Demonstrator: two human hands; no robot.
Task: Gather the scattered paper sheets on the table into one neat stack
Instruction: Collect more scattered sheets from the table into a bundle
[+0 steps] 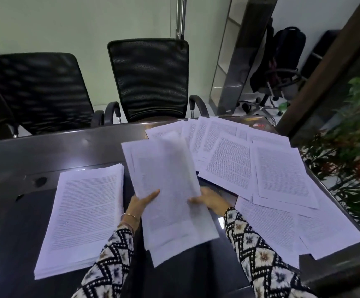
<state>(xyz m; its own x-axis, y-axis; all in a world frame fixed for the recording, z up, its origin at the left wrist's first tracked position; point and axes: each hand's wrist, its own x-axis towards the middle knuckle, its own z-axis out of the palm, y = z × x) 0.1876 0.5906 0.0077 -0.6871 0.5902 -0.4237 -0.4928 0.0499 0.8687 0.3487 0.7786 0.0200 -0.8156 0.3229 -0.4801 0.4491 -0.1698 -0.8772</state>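
Note:
Both hands hold a bundle of printed paper sheets (166,186) above the middle of the dark table (24,151). My left hand (141,204) grips the bundle's left edge, thumb on top. My right hand (210,201) grips its right edge, partly under the paper. The top sheets of the bundle are blurred and bent upward. A thick, squared stack of sheets (84,214) lies flat to the left of my hands. Several loose sheets (267,173) lie overlapping across the right half of the table, out to its far and right edges.
Two black mesh office chairs (151,80) stand pushed in at the table's far side. A plant with green and red leaves (355,147) is right of the table. Another chair with a dark bag (282,61) stands at the back right.

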